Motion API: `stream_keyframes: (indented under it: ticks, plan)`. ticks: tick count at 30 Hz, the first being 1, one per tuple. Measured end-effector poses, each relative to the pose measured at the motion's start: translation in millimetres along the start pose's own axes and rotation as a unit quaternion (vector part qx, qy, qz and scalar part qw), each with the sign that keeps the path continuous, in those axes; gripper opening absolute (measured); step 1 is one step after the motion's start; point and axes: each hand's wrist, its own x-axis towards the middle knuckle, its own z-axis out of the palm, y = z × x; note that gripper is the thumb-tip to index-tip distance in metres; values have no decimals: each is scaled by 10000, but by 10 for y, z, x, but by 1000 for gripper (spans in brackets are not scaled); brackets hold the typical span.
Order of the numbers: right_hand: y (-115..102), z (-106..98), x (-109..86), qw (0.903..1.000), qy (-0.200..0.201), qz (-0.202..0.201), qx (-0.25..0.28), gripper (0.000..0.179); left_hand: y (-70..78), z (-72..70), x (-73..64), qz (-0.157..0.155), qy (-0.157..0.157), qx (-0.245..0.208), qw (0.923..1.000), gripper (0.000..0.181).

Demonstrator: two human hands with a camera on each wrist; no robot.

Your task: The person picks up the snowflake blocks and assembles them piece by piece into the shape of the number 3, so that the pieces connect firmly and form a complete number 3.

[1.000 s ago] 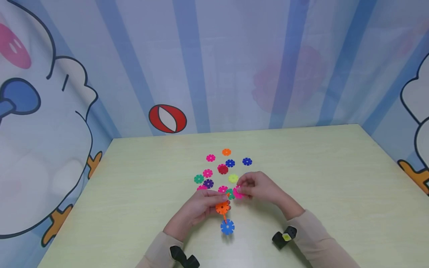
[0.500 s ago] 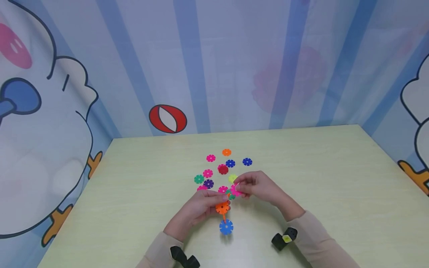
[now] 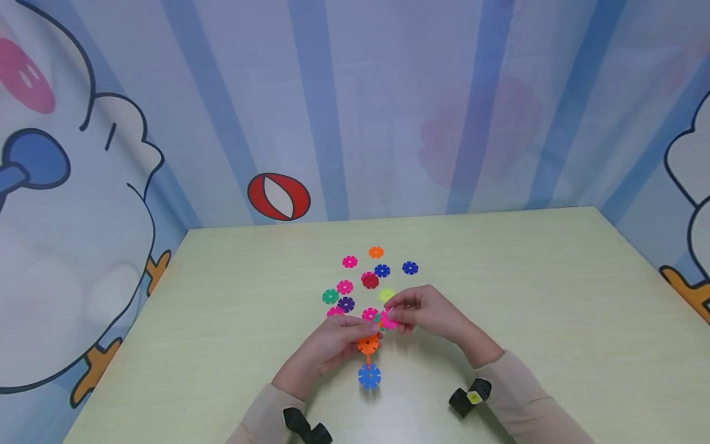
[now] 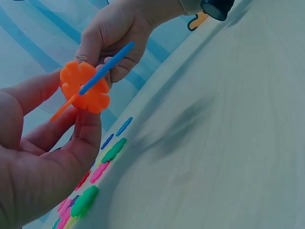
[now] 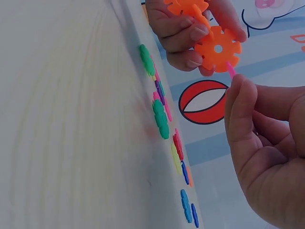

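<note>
Crosswise, a pink disc (image 3: 390, 320) pinched in the right hand (image 3: 429, 313) stands at the rim of an orange disc (image 5: 209, 50) the left hand (image 3: 333, 342) pinches.

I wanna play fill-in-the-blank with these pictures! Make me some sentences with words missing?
1. The pinched disc in the right hand is ____.
2. The left hand holds joined discs; their end disc, lowest in the head view, is ____.
3. The farthest loose disc on the table is ____.
4. The yellow disc lies nearer the ____ hand.

Missing words: pink, blue, orange, right.
</note>
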Motion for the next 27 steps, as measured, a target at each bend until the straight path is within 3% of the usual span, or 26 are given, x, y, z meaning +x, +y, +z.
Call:
stream_keyframes:
  ticks: [27]
  plan:
    - [12,82,-7,9997,7,-208,-83,17,-35,39,-1,122,106,228,9996,31]
